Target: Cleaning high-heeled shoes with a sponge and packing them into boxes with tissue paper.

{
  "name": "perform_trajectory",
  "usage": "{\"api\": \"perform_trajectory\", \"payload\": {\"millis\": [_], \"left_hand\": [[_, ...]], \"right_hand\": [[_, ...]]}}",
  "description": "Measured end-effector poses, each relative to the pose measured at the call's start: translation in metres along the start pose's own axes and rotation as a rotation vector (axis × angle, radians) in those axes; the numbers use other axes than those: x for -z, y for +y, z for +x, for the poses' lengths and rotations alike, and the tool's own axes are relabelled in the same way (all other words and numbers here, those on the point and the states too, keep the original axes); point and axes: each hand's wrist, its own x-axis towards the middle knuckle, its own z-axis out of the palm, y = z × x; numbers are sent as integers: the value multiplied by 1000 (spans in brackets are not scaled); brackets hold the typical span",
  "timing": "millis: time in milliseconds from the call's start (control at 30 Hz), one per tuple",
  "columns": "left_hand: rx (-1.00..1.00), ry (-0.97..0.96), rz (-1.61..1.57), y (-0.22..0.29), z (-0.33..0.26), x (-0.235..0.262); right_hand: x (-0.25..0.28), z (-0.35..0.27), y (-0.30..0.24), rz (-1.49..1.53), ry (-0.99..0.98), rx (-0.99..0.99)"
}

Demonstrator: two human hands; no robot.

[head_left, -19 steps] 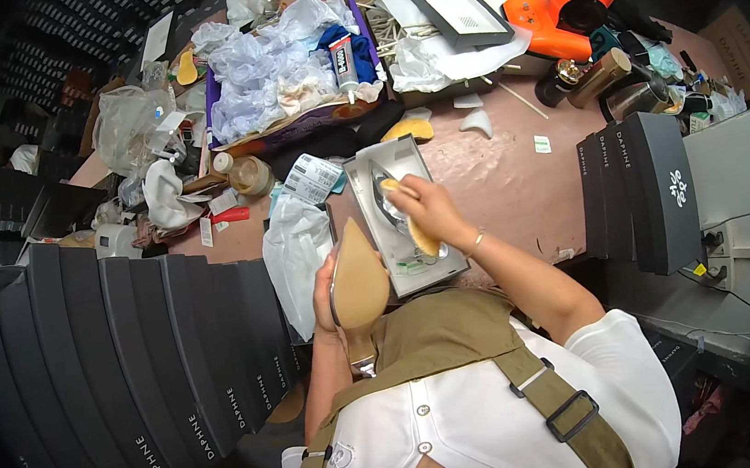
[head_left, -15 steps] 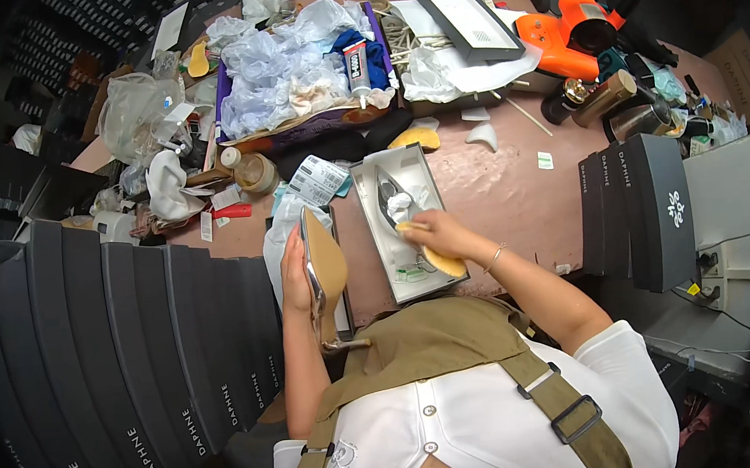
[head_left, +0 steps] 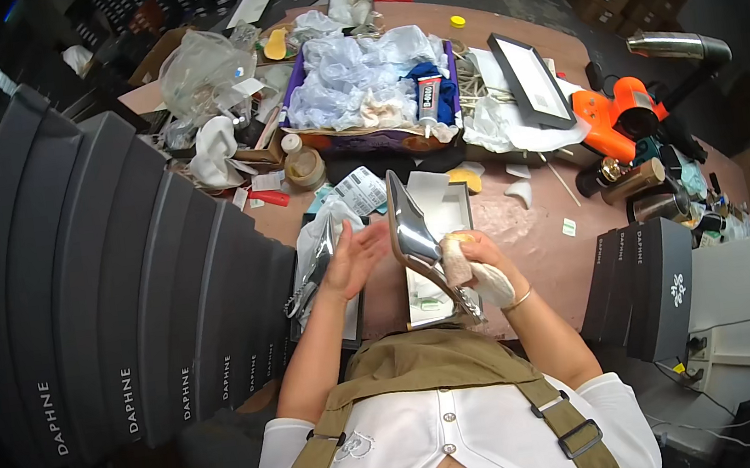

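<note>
My right hand (head_left: 491, 258) grips a shiny silver pointed shoe (head_left: 412, 230) together with a cream-coloured soft pad (head_left: 489, 284). The shoe is raised, toe up, over an open white-lined shoe box (head_left: 457, 211). My left hand (head_left: 356, 256) is open, fingers stretched toward the raised shoe with a small gap. Beneath that hand, another silver shoe (head_left: 307, 274) lies in a second open box (head_left: 351, 322) with white tissue; the hand partly hides it. How the right fingertips hold the shoe is partly hidden by the pad.
Dark shoe boxes (head_left: 136, 289) are stacked at left and more (head_left: 645, 286) stand at right. Behind lie a purple-edged box (head_left: 373, 137) full of crumpled tissue, a glue tube (head_left: 429, 98), a small bottle (head_left: 302, 164) and an orange hot-air tool (head_left: 603, 125).
The shoe from my left hand now lies in the left box, and that hand has opened. My right hand has lifted the other shoe from its box, still with the pad. The view has shifted.
</note>
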Motion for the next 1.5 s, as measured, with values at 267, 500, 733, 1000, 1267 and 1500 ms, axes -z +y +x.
{"api": "perform_trajectory", "payload": {"millis": [267, 500, 733, 1000, 1267, 1500], "left_hand": [[-215, -335, -637, 4, -25, -100], [0, -106, -277, 45, -36, -68], [-53, -108, -205, -27, -61, -71], [24, 162, -293, -27, -62, -80], [154, 191, -274, -27, -61, -76], [94, 270, -353, -27, -64, -88]], "right_hand": [[-5, -17, 86, 236, 222, -81], [-25, -19, 46, -549, 117, 93], [-58, -35, 50, -1632, -159, 768], [-46, 15, 37, -1538, 215, 702], [-49, 10, 57, -1503, 140, 628], [-58, 20, 50, -1495, -18, 570]]}}
